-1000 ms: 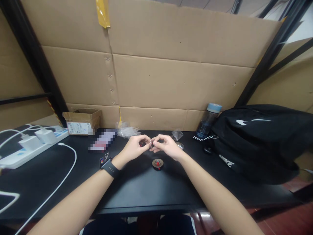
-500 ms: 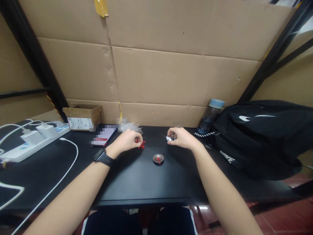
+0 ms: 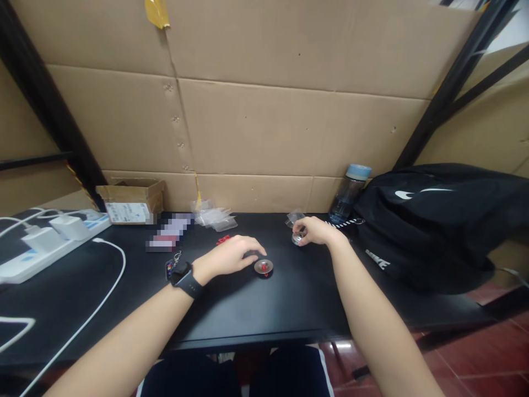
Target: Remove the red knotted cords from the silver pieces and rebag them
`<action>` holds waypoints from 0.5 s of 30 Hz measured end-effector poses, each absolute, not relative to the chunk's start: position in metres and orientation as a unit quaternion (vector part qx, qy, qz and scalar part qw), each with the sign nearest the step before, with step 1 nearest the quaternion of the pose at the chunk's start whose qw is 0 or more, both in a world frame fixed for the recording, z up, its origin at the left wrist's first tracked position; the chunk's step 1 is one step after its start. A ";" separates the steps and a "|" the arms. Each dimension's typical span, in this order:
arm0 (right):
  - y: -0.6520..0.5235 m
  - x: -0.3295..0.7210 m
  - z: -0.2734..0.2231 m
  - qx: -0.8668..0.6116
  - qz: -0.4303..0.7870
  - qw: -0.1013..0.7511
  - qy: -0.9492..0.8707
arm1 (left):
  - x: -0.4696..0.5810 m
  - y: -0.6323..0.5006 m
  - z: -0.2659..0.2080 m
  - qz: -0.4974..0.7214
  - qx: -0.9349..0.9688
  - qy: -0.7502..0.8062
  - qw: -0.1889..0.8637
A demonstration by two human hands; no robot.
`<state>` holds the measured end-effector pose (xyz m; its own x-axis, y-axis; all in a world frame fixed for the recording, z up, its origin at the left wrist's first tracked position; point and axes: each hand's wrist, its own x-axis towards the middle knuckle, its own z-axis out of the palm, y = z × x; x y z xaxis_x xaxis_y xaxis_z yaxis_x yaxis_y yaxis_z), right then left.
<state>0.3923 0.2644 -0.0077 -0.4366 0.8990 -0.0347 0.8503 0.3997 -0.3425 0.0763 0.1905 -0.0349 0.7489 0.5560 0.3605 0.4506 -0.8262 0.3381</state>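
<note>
A shiny round dish (image 3: 269, 268) faces up, four o'clock from my parted left hand (image 3: 235, 256); right hand (image 3: 314, 230) grips a disc (image 3: 296, 239).

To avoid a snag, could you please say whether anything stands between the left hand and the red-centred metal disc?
Nothing visible does: the left hand is beside the metal disc; the red item lies beyond the hand.

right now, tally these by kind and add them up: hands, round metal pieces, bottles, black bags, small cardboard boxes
Hands: 2 (left hand, right hand)
Round metal pieces: 2 (dish-like piece, silvery piece)
Bottles: 1 (blue-capped bottle)
Black bags: 1 (black bag)
Small cardboard boxes: 1 (cardboard box)
Total: 7
</note>
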 end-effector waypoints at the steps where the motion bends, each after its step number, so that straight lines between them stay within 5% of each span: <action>1: 0.265 0.393 -0.009 -0.527 0.156 0.079 -0.832 | 0.080 0.188 -0.036 0.218 0.934 0.255 0.125; 15: 0.259 0.369 -0.016 -0.496 0.155 0.045 -0.853 | 0.086 0.184 -0.034 0.174 0.943 0.231 0.164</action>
<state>0.3694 0.2594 -0.0163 -0.5035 0.8605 -0.0773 0.8329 0.4596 -0.3084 0.0857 0.1838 -0.0338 0.8327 0.4931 0.2520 0.3789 -0.8392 0.3900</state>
